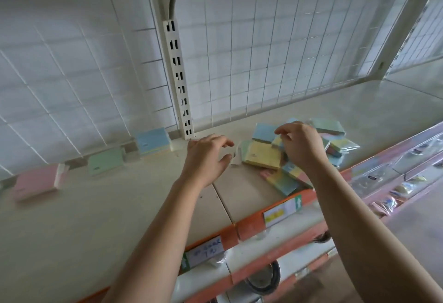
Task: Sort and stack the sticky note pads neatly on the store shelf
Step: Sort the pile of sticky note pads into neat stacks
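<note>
My right hand (300, 145) covers the middle of the loose pile of sticky note pads (287, 156), so I cannot count them or see how those beneath it lie; its fingers are curled with thumb and forefinger pinched near a yellow pad's edge, but I cannot tell whether they actually grip anything. My left hand (207, 156) hovers just left of the pile, fingers spread and bent, holding nothing that I can see, with a small clear scrap of wrapper (236, 156) beside its fingertips. The pile sits on the shelf (119, 206) toward its front edge, one multicoloured pad (285, 180) reaching almost to the orange price rail (251, 224); a yellow pad (262, 155) lies on top at the near left, and wrapped pads (340, 145) trail off to the right, their film blurring the colours. Along the back edge, against the wire grid (239, 63), three stacks stand well apart from each other: blue (153, 140), green (105, 163) and pink (36, 181), the pink one blurred near the left frame edge. Between those stacks and the front edge the shelf lies bare. The labels on the rail are too blurred to read, and items on the lower shelves at right are indistinct.
</note>
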`<state>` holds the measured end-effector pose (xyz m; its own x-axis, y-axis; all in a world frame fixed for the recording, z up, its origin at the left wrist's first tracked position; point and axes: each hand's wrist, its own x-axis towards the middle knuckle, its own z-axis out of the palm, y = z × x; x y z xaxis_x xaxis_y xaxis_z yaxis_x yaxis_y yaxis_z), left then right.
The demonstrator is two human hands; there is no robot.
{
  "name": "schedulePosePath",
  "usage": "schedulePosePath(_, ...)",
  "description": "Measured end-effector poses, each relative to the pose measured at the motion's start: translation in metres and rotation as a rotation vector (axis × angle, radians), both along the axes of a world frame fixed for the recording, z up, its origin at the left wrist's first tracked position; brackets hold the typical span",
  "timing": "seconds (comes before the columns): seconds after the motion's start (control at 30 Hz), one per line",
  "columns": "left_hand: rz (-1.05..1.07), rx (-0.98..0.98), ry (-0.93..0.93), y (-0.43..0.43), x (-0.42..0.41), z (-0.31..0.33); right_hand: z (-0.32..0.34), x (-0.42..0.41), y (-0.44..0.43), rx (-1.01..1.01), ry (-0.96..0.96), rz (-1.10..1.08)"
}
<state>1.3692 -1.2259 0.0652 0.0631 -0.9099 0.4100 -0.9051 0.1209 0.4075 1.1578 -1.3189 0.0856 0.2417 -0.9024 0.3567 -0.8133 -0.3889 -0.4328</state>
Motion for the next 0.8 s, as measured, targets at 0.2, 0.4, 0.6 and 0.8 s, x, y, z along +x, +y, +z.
schedulePosePath(0.2,0.003,0.001,0.004,-0.014,-0.016,-0.005,-0.005,-0.026,-0.021,0.141,0.171,-0.114)
schedulePosePath(0.4,-0.011,0.026,-0.003,-0.023,-0.029,-0.009,-0.001,-0.033,-0.025,0.176,0.25,-0.121)
schedulePosePath(0.6,-0.028,0.043,-0.01,-0.034,-0.04,-0.005,0.003,-0.036,-0.024,0.141,0.173,-0.113)
schedulePosePath(0.8,-0.05,0.046,-0.059,-0.047,-0.055,0.002,0.003,-0.046,-0.026,0.066,-0.088,-0.058)
